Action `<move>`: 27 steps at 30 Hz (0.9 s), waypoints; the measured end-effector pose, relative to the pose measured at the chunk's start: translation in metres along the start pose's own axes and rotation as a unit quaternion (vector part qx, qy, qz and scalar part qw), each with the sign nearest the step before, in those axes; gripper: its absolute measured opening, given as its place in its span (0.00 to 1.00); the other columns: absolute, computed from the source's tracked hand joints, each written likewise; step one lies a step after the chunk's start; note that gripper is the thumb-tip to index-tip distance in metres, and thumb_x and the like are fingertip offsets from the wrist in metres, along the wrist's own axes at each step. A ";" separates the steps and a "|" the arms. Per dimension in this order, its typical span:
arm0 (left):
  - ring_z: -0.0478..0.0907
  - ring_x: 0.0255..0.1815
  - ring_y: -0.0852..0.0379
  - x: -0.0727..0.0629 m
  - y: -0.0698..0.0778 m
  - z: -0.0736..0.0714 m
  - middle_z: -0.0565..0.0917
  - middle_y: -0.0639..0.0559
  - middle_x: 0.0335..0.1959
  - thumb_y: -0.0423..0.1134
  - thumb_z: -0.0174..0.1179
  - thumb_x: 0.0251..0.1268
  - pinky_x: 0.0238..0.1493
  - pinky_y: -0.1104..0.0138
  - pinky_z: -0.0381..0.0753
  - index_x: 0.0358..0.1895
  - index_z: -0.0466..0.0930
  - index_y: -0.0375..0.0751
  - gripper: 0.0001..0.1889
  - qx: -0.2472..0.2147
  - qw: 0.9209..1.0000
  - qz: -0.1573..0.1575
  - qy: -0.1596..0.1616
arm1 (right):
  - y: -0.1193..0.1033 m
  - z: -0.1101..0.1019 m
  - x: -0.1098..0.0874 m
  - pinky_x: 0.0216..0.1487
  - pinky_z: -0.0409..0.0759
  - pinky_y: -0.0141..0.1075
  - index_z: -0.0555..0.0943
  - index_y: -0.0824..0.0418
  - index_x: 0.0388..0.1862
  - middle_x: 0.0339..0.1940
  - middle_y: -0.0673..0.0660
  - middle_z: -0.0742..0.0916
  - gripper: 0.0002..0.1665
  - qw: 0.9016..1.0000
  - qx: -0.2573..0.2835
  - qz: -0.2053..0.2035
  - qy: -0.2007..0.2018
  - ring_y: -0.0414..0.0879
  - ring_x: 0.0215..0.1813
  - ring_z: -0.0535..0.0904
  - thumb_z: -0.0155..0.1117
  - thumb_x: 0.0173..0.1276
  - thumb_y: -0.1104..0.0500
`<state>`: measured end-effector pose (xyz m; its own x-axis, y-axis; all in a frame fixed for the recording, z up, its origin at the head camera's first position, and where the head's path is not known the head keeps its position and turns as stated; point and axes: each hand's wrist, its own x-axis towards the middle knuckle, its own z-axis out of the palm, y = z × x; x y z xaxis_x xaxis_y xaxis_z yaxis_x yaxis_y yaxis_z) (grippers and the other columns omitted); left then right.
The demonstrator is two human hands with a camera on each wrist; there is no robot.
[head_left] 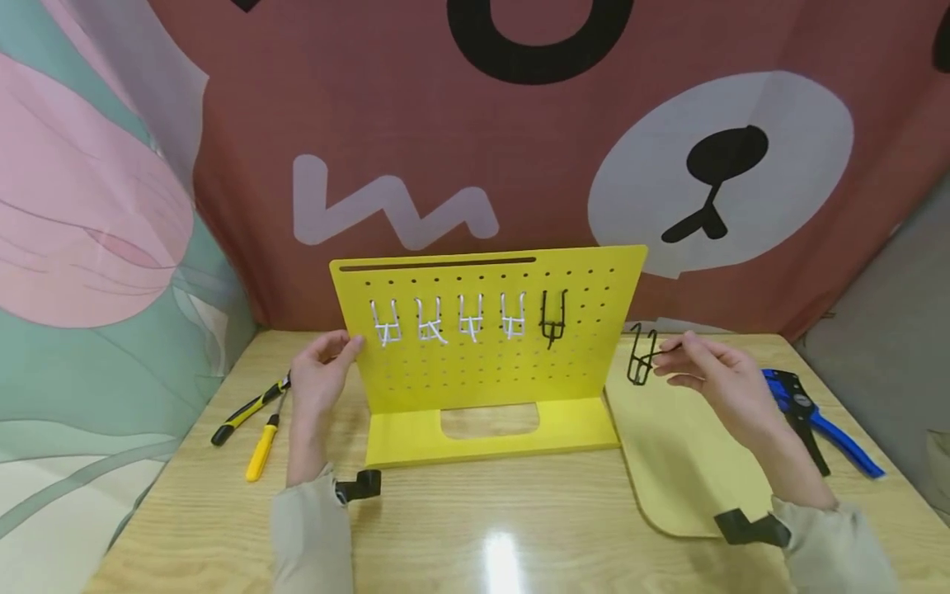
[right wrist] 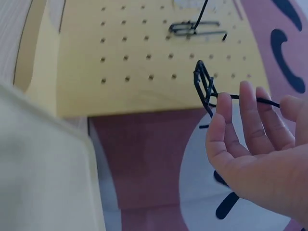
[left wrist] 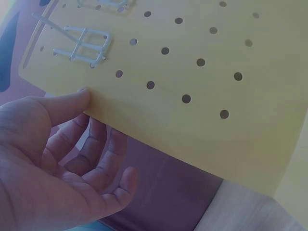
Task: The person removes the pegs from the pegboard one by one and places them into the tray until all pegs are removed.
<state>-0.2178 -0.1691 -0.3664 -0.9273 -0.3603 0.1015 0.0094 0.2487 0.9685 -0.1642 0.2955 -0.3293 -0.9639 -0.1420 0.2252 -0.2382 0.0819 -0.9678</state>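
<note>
A yellow pegboard (head_left: 582, 386) stands upright on its base. My left hand (head_left: 319, 371) grips its left edge; in the left wrist view the thumb of this hand (left wrist: 72, 154) lies on the front face, fingers behind. Several white wire hooks (head_left: 470, 319) hang in a row on the board, with one black hook (head_left: 552, 332) to their right. Right of the board, my right hand (head_left: 716, 379) holds another black pegboard hook (head_left: 650, 353) by its prong. The right wrist view shows this hook (right wrist: 197, 86) apart from the board, its frame toward the holes.
A beige tray (head_left: 690, 487) lies under my right hand. Beyond it is a blue-and-black plier-like tool (head_left: 801, 404). On the left lie a yellow-black handled tool (head_left: 248, 417) and a yellow-handled screwdriver (head_left: 261, 452). A printed cloth (head_left: 371, 107) hangs behind the table.
</note>
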 end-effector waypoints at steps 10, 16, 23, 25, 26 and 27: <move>0.74 0.38 0.59 -0.001 -0.001 -0.003 0.79 0.57 0.33 0.45 0.65 0.63 0.41 0.69 0.71 0.46 0.80 0.34 0.18 -0.003 1.000 -0.006 -0.010 | 0.016 -0.024 0.017 0.41 0.80 0.30 0.81 0.57 0.43 0.35 0.51 0.86 0.16 0.998 -0.027 0.052 -0.007 0.41 0.40 0.83 0.48 0.77 0.51; 0.75 0.39 0.60 0.000 0.001 -0.002 0.79 0.55 0.36 0.46 0.65 0.63 0.44 0.68 0.70 0.47 0.80 0.35 0.18 -0.009 1.000 -0.006 -0.012 | 0.040 -0.034 0.029 0.38 0.80 0.31 0.82 0.56 0.41 0.34 0.50 0.86 0.17 0.993 -0.079 0.091 -0.002 0.42 0.38 0.84 0.48 0.77 0.49; 0.74 0.41 0.58 -0.001 0.001 -0.001 0.79 0.50 0.40 0.47 0.64 0.63 0.45 0.66 0.71 0.48 0.79 0.34 0.19 -0.008 1.000 -0.004 -0.017 | 0.067 -0.038 0.035 0.38 0.81 0.34 0.79 0.63 0.44 0.33 0.50 0.86 0.23 0.986 -0.107 0.128 -0.008 0.44 0.38 0.84 0.47 0.77 0.46; 0.74 0.41 0.58 -0.001 0.001 -0.001 0.80 0.51 0.40 0.47 0.64 0.63 0.45 0.66 0.70 0.48 0.79 0.34 0.19 -0.010 1.000 -0.003 -0.017 | 0.072 -0.038 0.035 0.38 0.81 0.35 0.79 0.65 0.44 0.33 0.49 0.86 0.25 0.984 -0.114 0.139 -0.008 0.44 0.38 0.84 0.47 0.76 0.44; 0.74 0.41 0.58 -0.001 0.000 -0.001 0.80 0.50 0.40 0.46 0.64 0.63 0.45 0.66 0.70 0.48 0.79 0.34 0.18 -0.012 1.000 -0.003 -0.017 | 0.075 -0.038 0.036 0.39 0.81 0.36 0.79 0.65 0.45 0.33 0.49 0.85 0.25 0.982 -0.117 0.146 -0.008 0.44 0.38 0.84 0.47 0.76 0.44; 0.74 0.42 0.57 -0.001 0.000 -0.001 0.80 0.50 0.40 0.46 0.64 0.63 0.45 0.66 0.70 0.48 0.79 0.34 0.18 -0.014 1.000 -0.003 -0.019 | 0.077 -0.039 0.036 0.39 0.81 0.36 0.79 0.65 0.45 0.33 0.48 0.85 0.25 0.981 -0.119 0.152 -0.008 0.44 0.38 0.84 0.47 0.76 0.44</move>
<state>-0.2170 -0.1694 -0.3660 -0.9406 -0.3278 0.0882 0.0142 0.2216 0.9750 -0.2218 0.3348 -0.3917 -0.9932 -0.0900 -0.0740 0.0381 0.3497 -0.9361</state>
